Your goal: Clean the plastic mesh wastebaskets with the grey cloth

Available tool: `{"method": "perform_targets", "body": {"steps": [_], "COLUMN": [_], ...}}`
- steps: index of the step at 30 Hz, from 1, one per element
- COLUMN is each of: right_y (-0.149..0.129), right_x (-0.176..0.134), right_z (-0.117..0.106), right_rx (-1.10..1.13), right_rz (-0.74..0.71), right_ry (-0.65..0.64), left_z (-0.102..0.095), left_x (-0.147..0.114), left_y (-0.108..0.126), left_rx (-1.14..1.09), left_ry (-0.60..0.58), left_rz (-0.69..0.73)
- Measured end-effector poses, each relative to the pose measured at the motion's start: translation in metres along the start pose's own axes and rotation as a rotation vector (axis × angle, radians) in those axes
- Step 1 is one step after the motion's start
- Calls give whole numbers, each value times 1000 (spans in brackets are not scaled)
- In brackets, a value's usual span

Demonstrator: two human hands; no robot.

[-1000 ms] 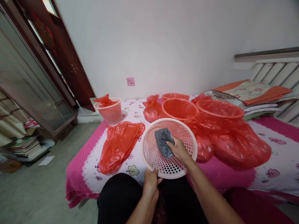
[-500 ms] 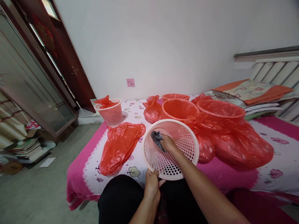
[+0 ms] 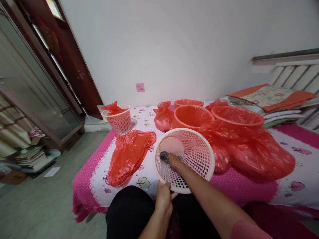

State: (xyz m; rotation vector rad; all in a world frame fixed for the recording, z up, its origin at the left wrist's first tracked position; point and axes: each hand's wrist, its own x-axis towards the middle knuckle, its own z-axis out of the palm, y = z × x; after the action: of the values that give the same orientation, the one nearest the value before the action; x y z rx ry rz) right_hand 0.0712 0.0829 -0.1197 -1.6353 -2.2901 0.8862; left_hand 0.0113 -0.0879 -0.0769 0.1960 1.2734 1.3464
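A pale pink plastic mesh basket (image 3: 199,151) is tilted over my knees, its mouth toward me. My left hand (image 3: 163,196) grips the near rim, thumb on the inside. Inside the basket, my right hand (image 3: 174,161) is closed on a dark patterned cloth (image 3: 164,156), which touches the inner wall at the left. Left of the basket a flattened red plastic bag (image 3: 131,156) lies on the bed. Parts of the cloth and the right fingers are hidden by the back of the hand.
A smaller pink basket (image 3: 120,121) with a red bag in it stands at the left. Red-bagged baskets (image 3: 193,116) and bulging red bags (image 3: 261,151) crowd the right. Folded textiles (image 3: 274,96) are stacked by the radiator (image 3: 296,78). The bed's edge (image 3: 86,186) drops to the floor.
My right hand has moved deeper into the basket with the cloth, slightly down and left. My left hand keeps its hold on the rim.
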Motion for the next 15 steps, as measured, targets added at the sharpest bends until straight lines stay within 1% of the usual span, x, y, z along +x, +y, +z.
{"method": "perform_targets", "body": {"steps": [5, 9, 15], "right_y": [-1, -3, -4], "right_x": [-3, -1, 5], "right_z": [1, -1, -3], "right_rx": [18, 32, 26], "right_rz": [52, 49, 29], "right_ry": [-15, -33, -59], "left_z": [0, 1, 0], "left_x": [-1, -3, -4], "left_y": [0, 2, 3], "left_rx": [2, 15, 6], "left_ry": [17, 18, -25], "left_rz": [-20, -29, -35]}}
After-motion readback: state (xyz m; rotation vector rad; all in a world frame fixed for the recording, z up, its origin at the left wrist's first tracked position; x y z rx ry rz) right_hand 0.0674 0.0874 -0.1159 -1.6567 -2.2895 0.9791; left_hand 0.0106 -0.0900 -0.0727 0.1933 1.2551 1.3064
